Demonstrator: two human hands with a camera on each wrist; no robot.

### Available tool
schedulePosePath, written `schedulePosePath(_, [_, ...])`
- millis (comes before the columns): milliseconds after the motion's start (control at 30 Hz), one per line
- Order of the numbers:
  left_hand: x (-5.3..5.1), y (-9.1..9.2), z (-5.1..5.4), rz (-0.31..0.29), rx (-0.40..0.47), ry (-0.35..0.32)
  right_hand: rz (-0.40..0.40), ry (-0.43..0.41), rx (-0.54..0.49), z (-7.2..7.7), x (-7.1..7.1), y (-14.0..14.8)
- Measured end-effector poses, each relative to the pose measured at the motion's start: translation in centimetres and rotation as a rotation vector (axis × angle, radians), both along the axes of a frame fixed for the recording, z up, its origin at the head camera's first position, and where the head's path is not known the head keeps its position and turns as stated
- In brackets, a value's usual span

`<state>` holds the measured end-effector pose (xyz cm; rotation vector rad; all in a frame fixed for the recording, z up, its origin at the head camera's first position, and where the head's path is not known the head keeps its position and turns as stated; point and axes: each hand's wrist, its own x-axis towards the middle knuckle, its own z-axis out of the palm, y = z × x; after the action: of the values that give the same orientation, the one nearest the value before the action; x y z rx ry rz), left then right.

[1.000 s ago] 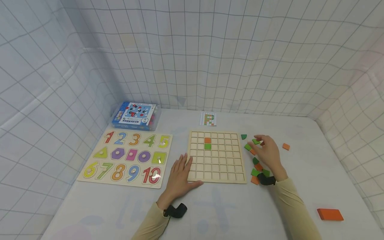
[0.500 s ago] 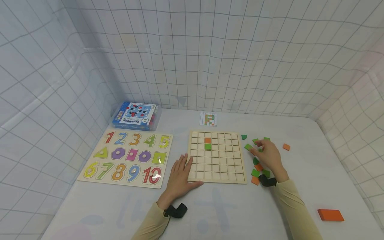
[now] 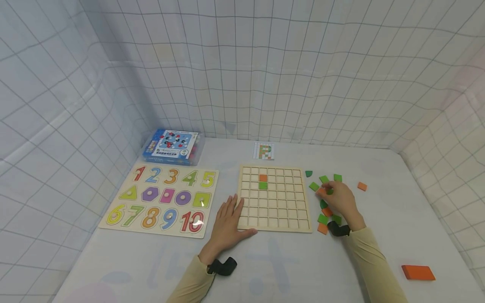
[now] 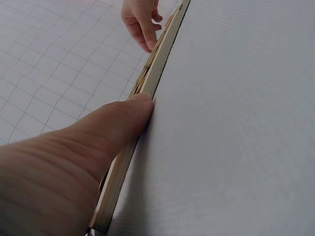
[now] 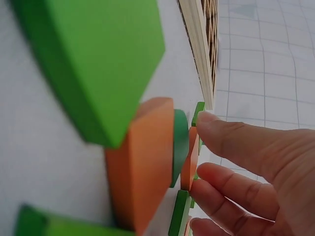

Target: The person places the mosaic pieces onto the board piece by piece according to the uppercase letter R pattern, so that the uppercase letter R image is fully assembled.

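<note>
A pale wooden grid board lies mid-table, with one orange tile and one green tile in adjoining cells. My left hand rests flat at the board's near left corner, its fingers over the left side and the thumb along the near edge. On the right, my right hand pinches an orange square tile between thumb and fingertips, low among the loose pieces. Its thumb is at one end of that orange tile in the right wrist view. A green tile lies just beside it.
Several loose green and orange tiles surround the right hand. A pattern card lies behind the board. To the left are a number puzzle and a boxed set. An orange block stands at the near right.
My right hand has moved from a green tile slightly nearer to me, onto the orange tile. Another green tile behind it has come into sight. My left hand has stayed put.
</note>
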<state>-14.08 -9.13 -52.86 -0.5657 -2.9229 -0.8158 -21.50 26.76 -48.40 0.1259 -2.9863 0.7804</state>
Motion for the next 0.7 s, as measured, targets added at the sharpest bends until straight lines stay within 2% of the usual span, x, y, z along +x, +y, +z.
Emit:
schedulePosePath(533, [0.09,0.05,-0.01,0.0,-0.011,0.006,-0.033,-0.091,0.003,0.28,-0.19,0.0])
schedulePosePath(700, [0.07,-0.03,0.0,-0.007,-0.01,0.013,-0.026,-0.084,-0.017,0.29,0.01,-0.18])
